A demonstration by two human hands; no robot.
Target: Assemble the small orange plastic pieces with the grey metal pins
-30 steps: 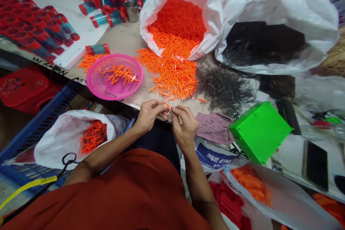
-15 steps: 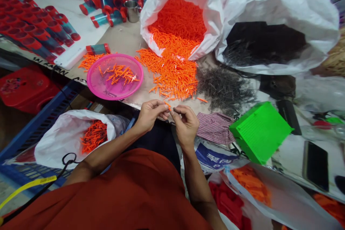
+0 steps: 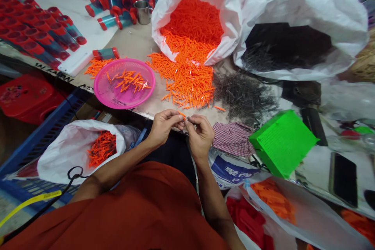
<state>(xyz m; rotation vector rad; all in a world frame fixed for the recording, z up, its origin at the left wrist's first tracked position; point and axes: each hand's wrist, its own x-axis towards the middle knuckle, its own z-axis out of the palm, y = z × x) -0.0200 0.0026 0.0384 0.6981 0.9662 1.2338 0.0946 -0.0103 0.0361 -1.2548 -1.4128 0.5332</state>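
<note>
Orange piece point(image 3: 182, 115) pinched by left hand point(image 3: 164, 125): too small to tell shape, mostly covered. Dark pin point(image 3: 190, 118) in right hand point(image 3: 202, 137): only tip shows, rest hidden by fingers. Red-capped tubes point(image 3: 43, 31) cut off at top & left edges. Dark bag contents point(image 3: 287, 43) too dim to make out.

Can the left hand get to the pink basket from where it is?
Likely yes: the left hand, pinching an orange piece beside the right hand and its dark pin, is close to the pink basket; nothing stands between.
</note>
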